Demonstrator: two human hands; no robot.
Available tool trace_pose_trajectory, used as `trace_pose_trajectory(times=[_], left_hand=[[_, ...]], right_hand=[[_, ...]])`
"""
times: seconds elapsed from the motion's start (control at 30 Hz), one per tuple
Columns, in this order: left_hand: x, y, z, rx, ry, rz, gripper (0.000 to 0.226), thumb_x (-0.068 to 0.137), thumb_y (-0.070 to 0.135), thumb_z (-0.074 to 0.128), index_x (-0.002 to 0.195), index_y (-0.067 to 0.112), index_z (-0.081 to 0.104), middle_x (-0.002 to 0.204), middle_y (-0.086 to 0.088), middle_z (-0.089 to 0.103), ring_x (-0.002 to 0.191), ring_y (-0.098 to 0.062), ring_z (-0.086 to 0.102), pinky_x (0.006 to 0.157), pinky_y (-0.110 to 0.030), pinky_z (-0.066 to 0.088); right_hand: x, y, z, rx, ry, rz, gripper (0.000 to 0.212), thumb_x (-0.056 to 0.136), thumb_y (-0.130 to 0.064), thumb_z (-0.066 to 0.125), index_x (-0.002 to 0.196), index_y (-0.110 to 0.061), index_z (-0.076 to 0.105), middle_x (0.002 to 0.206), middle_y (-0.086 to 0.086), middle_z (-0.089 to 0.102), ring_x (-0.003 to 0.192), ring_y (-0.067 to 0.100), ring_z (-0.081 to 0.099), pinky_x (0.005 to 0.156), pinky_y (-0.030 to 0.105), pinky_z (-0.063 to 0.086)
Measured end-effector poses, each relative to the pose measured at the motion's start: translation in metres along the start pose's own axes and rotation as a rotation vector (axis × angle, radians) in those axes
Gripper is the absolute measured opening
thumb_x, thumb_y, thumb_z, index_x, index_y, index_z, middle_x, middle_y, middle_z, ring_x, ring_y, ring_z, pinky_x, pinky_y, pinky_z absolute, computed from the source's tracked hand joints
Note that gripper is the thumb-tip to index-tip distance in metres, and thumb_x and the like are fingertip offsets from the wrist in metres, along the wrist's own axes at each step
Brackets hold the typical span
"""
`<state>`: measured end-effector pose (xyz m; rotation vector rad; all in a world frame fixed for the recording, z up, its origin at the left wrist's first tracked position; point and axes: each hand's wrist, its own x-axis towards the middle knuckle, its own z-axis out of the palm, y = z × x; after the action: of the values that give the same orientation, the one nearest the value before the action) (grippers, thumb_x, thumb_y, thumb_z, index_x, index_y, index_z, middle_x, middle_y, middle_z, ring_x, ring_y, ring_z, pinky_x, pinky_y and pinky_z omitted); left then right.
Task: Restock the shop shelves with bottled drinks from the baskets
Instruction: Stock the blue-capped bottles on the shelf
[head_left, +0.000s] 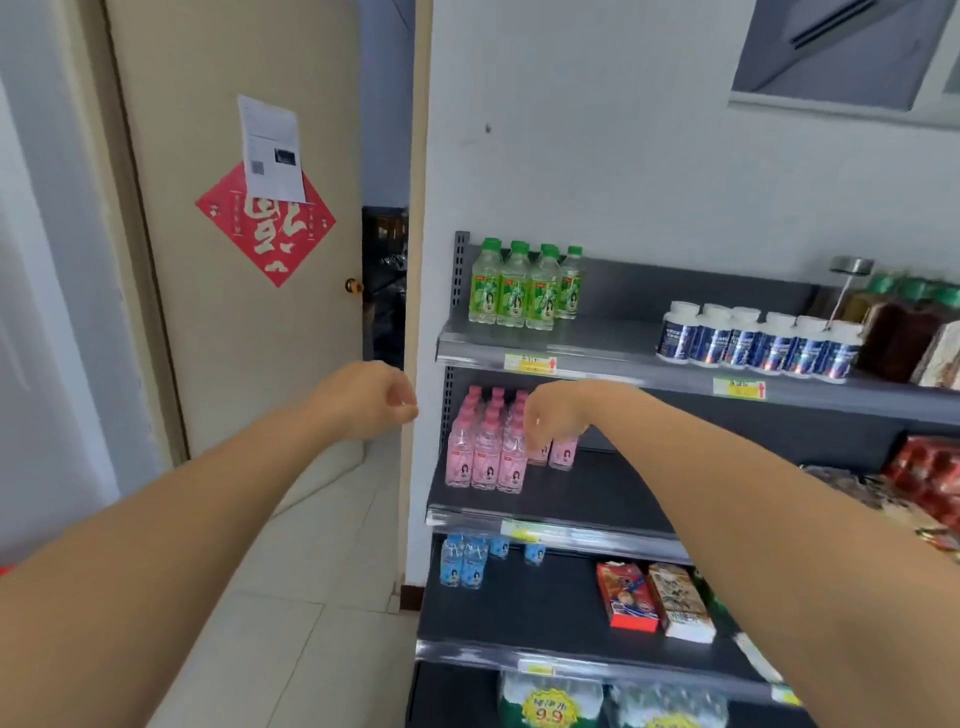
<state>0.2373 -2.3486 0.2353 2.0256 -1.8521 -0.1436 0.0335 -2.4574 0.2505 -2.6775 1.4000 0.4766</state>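
Covering some pink bottles (485, 457), the right hand (558, 415) hides its grip; the left hand (363, 400) curls empty.

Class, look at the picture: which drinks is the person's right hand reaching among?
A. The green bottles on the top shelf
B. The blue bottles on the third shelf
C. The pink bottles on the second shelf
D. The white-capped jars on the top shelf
C: the right hand is at the pink bottles on the second shelf, below the green bottles and above the blue bottles.
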Motion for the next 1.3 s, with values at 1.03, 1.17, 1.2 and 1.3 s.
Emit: trace_pose_trajectory(times=[1.03, 1.17, 1.2, 1.3], left_hand=[[-0.147, -0.030, 0.233, -0.098, -0.059, -0.580, 0.020, 0.084, 0.037, 0.064, 0.100, 0.024, 0.065, 0.083, 0.011, 0.055, 0.082, -0.012, 0.050, 0.079, -0.028, 0.043], [-0.176, -0.059, 0.285, -0.171, -0.105, -0.702, 0.018, 0.085, 0.039, 0.063, 0.097, 0.027, 0.065, 0.084, 0.012, 0.056, 0.085, -0.012, 0.052, 0.083, -0.031, 0.047], [-0.181, -0.066, 0.302, -0.192, -0.105, -0.731, 0.017, 0.084, 0.039, 0.063, 0.096, 0.027, 0.065, 0.083, 0.012, 0.056, 0.085, -0.012, 0.053, 0.083, -0.030, 0.047], [-0.192, -0.087, 0.364, -0.259, -0.123, -0.826, 0.012, 0.085, 0.040, 0.063, 0.092, 0.029, 0.062, 0.082, 0.014, 0.054, 0.084, -0.011, 0.053, 0.081, -0.028, 0.045]], right_hand=[[0.088, -0.029, 0.215, -0.302, -0.142, -0.574, 0.032, 0.090, -0.025, 0.054, 0.121, -0.013, 0.055, 0.121, 0.005, 0.057, 0.110, 0.024, 0.054, 0.077, 0.028, 0.043], [0.112, -0.046, 0.278, -0.306, -0.214, -0.640, 0.032, 0.089, -0.026, 0.055, 0.120, -0.016, 0.055, 0.121, 0.004, 0.058, 0.108, 0.023, 0.055, 0.088, 0.033, 0.045], [0.121, -0.049, 0.295, -0.308, -0.235, -0.649, 0.034, 0.089, -0.026, 0.056, 0.121, -0.017, 0.054, 0.122, 0.004, 0.057, 0.109, 0.023, 0.054, 0.087, 0.032, 0.045], [0.151, -0.056, 0.349, -0.301, -0.279, -0.679, 0.036, 0.089, -0.027, 0.057, 0.124, -0.019, 0.052, 0.123, 0.005, 0.055, 0.109, 0.024, 0.054, 0.089, 0.035, 0.047]])
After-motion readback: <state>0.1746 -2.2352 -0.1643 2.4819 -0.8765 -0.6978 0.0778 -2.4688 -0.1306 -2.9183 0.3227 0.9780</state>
